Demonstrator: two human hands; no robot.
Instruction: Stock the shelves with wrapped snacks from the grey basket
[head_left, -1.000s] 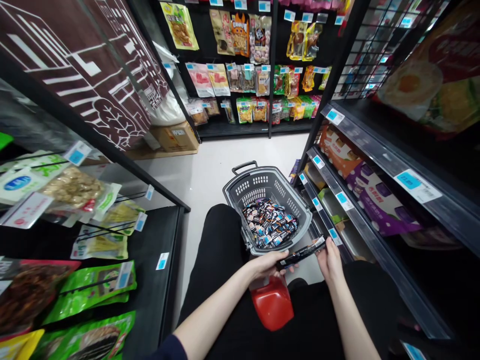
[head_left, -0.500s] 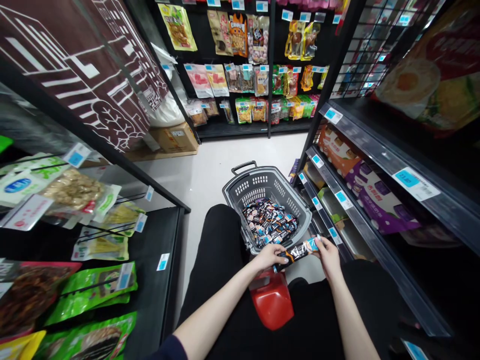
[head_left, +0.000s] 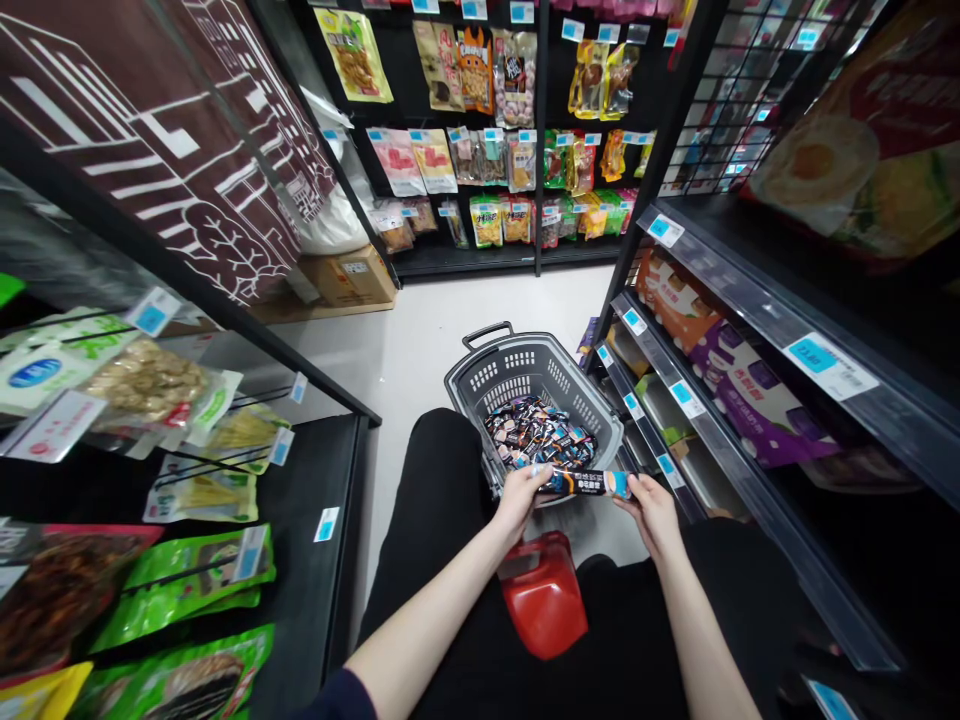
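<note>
A black snack packet [head_left: 589, 482] with orange and light blue parts is stretched level between my two hands, over the near rim of a grey shopping basket [head_left: 611, 452]. My left hand [head_left: 523, 495] pinches its left end, and my right hand [head_left: 651, 508] grips the blue right end. Inside the basket lies a heap of small wrapped snacks [head_left: 536, 430] in black, blue and orange wrappers. Below my hands, a red plastic scoop [head_left: 545, 600] rests against my dark clothing, between my legs.
Shelves with boxed goods [head_left: 739, 390] and price tags run close along my right. To the left, a black rack [head_left: 337, 470] holds hanging snack bags [head_left: 187, 575]. Ahead across the pale floor [head_left: 427, 340] stand more bagged snacks [head_left: 487, 220] and a cardboard box [head_left: 349, 280].
The packet has turned from slanting to nearly level as my left hand rose with its end. Its printed side faces up more plainly. The basket and scoop stay put.
</note>
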